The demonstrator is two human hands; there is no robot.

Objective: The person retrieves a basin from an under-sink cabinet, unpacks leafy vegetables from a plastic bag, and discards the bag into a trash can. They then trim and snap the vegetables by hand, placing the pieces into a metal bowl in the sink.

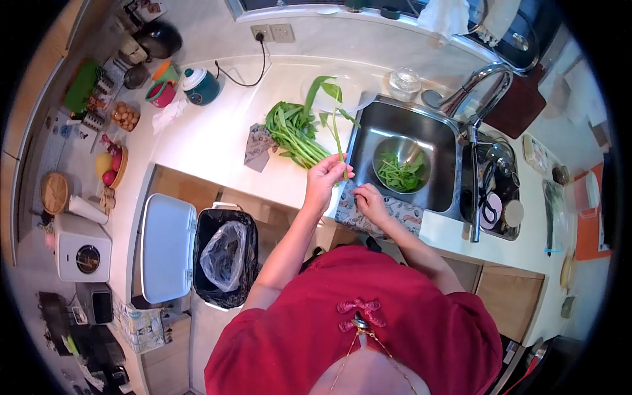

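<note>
My left hand (322, 179) pinches the lower end of a leafy green stem (337, 135), which stands up from the fingers with its leaves at the top. Just right of it and a little lower, my right hand (372, 203) is closed, its fingers curled over the counter edge by a patterned cloth (398, 216). Whatever those fingers hold, if anything, is hidden. A bunch of leafy greens (289, 130) lies on the counter beyond my left hand, partly on a grey patterned sheet (259, 146). Inside the sink (444, 135), a metal bowl (399, 143) contains picked greens (400, 173).
A curved faucet (490, 72) rises at the sink's back right. Behind the greens sits a clear plastic bowl (361, 84), with a glass jar (404, 82) nearby. An open bin (253, 253) with a black liner stands below left. A teal canister (201, 89) is on the left counter.
</note>
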